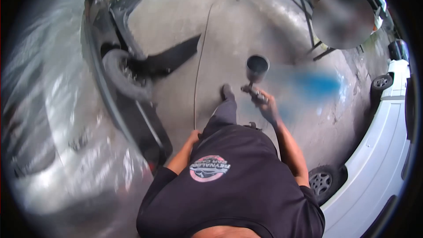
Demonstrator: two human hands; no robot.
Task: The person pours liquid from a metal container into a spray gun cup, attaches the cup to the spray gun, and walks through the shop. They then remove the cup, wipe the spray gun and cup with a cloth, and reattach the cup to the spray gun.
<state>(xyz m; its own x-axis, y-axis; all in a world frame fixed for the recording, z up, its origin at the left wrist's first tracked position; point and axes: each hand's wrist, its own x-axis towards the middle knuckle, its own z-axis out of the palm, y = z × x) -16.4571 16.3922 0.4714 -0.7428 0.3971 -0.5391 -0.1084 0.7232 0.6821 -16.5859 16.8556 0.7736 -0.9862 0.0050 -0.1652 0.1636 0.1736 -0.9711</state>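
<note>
In front of my body, my right hand (pixel 267 105) is wrapped round the handle of a paint spray gun (pixel 256 93). The gun's dark, open-looking cup (pixel 257 65) stands above its body, and I cannot make out what is inside. Down by my left hip is my left hand (pixel 194 136), partly covered by my dark shirt. Its fingers are too small and hidden to read. A thin dark line, perhaps a hose (pixel 199 70), runs along the floor and ends near that hand.
Black car body panels (pixel 174 56) and a wheel (pixel 125 74) lie to the left beside crinkled plastic sheeting (pixel 57 105). A white vehicle (pixel 379 150) stands at the right. Blue paint (pixel 319 83) stains the concrete. Dark stand legs (pixel 308 22) rise at upper right, near a blurred patch.
</note>
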